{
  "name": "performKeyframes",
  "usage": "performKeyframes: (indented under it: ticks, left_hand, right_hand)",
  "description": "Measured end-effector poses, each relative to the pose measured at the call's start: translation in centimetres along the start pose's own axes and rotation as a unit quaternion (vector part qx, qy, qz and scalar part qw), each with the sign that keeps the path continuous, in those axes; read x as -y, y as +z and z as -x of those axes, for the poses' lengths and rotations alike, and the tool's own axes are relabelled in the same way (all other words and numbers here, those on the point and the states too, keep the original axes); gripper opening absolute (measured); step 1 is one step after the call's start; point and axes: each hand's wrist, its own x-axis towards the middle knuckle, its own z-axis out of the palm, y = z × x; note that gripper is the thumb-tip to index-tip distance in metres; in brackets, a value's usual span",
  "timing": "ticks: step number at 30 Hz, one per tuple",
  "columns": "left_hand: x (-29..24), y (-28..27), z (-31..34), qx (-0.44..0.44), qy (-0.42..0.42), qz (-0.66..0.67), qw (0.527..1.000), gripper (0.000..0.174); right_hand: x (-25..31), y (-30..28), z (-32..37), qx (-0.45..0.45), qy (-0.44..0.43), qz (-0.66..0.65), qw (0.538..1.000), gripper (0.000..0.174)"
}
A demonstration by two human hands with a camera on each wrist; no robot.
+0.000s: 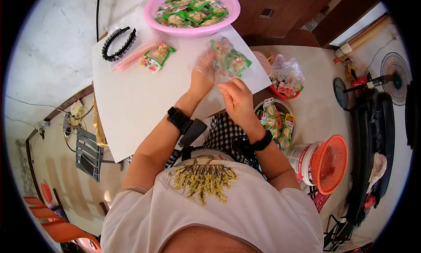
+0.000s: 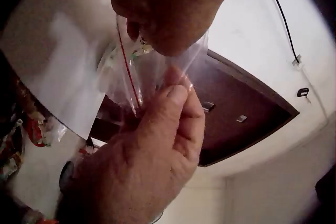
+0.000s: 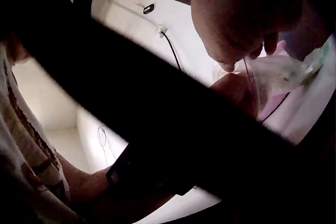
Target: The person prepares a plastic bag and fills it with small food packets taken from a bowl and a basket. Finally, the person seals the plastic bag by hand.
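Note:
A clear zip bag (image 1: 225,68) with a red seal line holds several green-edged snack packets (image 1: 238,62) near the table's right edge. My left hand (image 1: 204,65) grips the bag near its mouth, the clear film overlapping its fingers. Close beside it, my right hand (image 1: 237,99) has curled fingers at the bag's near edge. In the left wrist view, a thumb and finger pinch the film (image 2: 195,58) next to the red seal line (image 2: 128,66). The right wrist view shows fingertips at the seal line (image 3: 248,71), though a dark strap blocks much of it.
A pink basin (image 1: 193,30) full of packets stands at the table's far side. On the white table (image 1: 140,108) lie a single packet (image 1: 158,56), flat red-edged bags (image 1: 136,55) and a black hairband (image 1: 118,44). Right of the table are containers of packets (image 1: 285,88) and an orange basket (image 1: 331,164).

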Motion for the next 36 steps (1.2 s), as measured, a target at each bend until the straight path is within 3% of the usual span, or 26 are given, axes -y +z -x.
performKeyframes:
  ticks: [1,3,4,5,7,8,10,12,15,18,21,22,25,27,30,33,36]
  left_hand:
    - [-0.3,0.2,-0.3,-0.062,-0.057,0.089,0.992,0.032]
    - [-1.1,0.5,-0.9,-0.182,-0.167,0.261,0.933,0.032]
    - [0.2,-0.4,-0.4,-0.137,-0.118,0.091,0.979,0.036]
    - [2.6,-2.2,0.7,-0.087,-0.065,-0.084,0.991,0.040]
    - [2.6,-2.9,1.4,-0.023,-0.047,-0.290,0.956,0.045]
    - [0.1,-2.0,1.9,-0.013,-0.086,-0.324,0.942,0.044]
    - [-2.4,-1.3,3.4,0.021,-0.074,-0.436,0.897,0.044]
    - [-3.3,-1.5,5.0,0.071,0.026,-0.580,0.811,0.043]
    - [-2.9,-1.9,7.1,0.007,0.044,-0.584,0.810,0.043]
    - [-2.2,-2.5,7.3,-0.026,-0.154,-0.373,0.915,0.045]
    - [-3.8,-1.3,6.0,-0.101,-0.316,-0.119,0.936,0.049]
    - [-4.5,-0.9,5.8,-0.117,-0.321,-0.083,0.936,0.050]
    - [-5.3,-0.6,5.2,-0.148,-0.315,0.004,0.937,0.052]
    - [-4.0,-1.3,5.1,-0.148,-0.289,0.034,0.945,0.053]
    - [-3.0,-1.9,4.9,-0.122,-0.235,-0.038,0.964,0.049]
    - [-4.1,-1.5,3.4,-0.185,-0.299,0.184,0.918,0.042]
    - [-2.1,-2.0,3.6,-0.190,-0.253,0.063,0.947,0.028]
  right_hand:
    - [0.0,-0.1,0.0,-0.002,-0.002,0.002,1.000,0.011]
    - [0.1,-0.1,-0.2,-0.012,0.023,-0.020,0.999,0.011]
    - [0.2,-0.1,-0.3,-0.017,0.036,-0.031,0.999,0.011]
    - [0.3,-0.2,-0.4,-0.016,0.036,-0.029,0.999,0.010]
    - [0.7,-0.4,-0.6,-0.015,0.039,-0.026,0.999,0.008]
    - [0.7,-0.5,-0.5,-0.010,0.027,-0.023,0.999,0.008]
    - [0.8,-0.6,-0.3,0.001,0.000,-0.019,1.000,0.007]
    - [1.6,-1.3,0.0,0.084,0.013,-0.058,0.995,0.007]
    - [0.9,-2.0,-0.3,0.132,0.002,-0.075,0.988,0.014]
    - [-2.3,-1.4,-2.1,0.074,0.011,0.014,0.997,0.025]
    - [-8.7,1.0,-4.2,0.032,0.018,0.119,0.992,0.035]
    - [-10.3,1.6,-4.9,0.027,0.017,0.149,0.988,0.038]
    - [-11.3,2.1,-6.8,0.135,0.085,0.036,0.986,0.039]
    - [-11.8,2.5,-7.1,0.165,0.130,0.027,0.977,0.039]
    - [-13.3,3.2,-6.7,0.169,0.128,0.058,0.975,0.040]
    - [-14.2,3.9,-6.3,0.158,0.104,0.084,0.978,0.042]
    - [-13.2,4.2,-6.0,0.153,0.101,0.091,0.979,0.042]
